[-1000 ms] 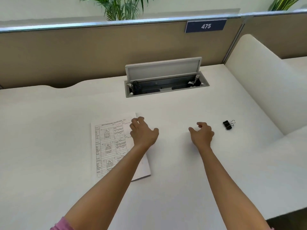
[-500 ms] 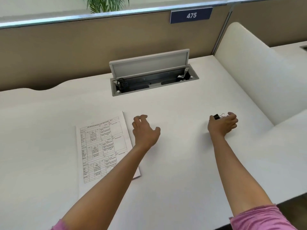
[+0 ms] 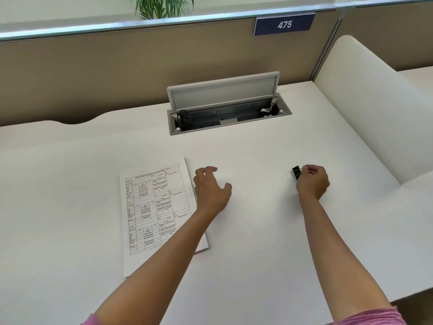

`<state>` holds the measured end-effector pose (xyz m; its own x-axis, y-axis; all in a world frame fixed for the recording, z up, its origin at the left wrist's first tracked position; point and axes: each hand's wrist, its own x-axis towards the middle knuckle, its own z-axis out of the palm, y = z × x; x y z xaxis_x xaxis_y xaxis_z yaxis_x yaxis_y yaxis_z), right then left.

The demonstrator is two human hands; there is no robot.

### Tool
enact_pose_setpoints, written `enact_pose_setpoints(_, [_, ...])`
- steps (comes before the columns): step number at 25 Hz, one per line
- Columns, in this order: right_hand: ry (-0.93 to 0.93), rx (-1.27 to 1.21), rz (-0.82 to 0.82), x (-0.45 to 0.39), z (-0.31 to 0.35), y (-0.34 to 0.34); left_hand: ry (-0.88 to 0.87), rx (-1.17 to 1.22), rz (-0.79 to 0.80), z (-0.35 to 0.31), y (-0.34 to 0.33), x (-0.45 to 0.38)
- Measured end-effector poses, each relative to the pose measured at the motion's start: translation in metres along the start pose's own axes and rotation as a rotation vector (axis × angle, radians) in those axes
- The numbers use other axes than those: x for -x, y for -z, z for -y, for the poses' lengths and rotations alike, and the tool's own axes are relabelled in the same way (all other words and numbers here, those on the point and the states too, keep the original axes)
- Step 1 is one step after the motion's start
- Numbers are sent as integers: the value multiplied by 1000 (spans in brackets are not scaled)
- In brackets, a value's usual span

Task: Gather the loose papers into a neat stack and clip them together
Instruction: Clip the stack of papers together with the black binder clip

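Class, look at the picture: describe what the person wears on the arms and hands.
Both forearms are bare. A pink sleeve shows at the right upper arm, and a sliver of the same pink at the left. The left hand and right hand show no gloves, and no rings or watch are visible.

A white desk (image 3: 257,266) fills most of the frame. At upper centre, a cable box (image 3: 228,118) is sunk in it, lid (image 3: 222,90) raised. Behind runs a tan partition (image 3: 93,73) with a "475" sign (image 3: 284,24); a plant (image 3: 161,5) shows at top.
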<state>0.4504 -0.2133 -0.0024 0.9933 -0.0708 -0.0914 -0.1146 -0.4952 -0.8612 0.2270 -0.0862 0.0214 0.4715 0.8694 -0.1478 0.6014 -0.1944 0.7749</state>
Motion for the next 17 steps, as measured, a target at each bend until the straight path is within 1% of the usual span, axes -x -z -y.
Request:
enact_pose_setpoints(3, [34, -85, 90, 33, 12, -12, 15, 94, -4, 6, 9, 0])
enact_pose_setpoints(7, [59, -265, 327, 99, 30, -39, 74, 275, 0, 13, 25, 2])
enact_pose_setpoints(11, [92, -420, 546, 172, 46, -65, 128, 506, -94, 24, 53, 3])
enact_pose_setpoints(15, [16, -522, 723, 226, 59, -87, 164, 677, -118, 40, 86, 1])
enact_pose_setpoints(17, [-50, -559, 809, 248, 63, -94, 166, 734, -169, 52, 100, 2])
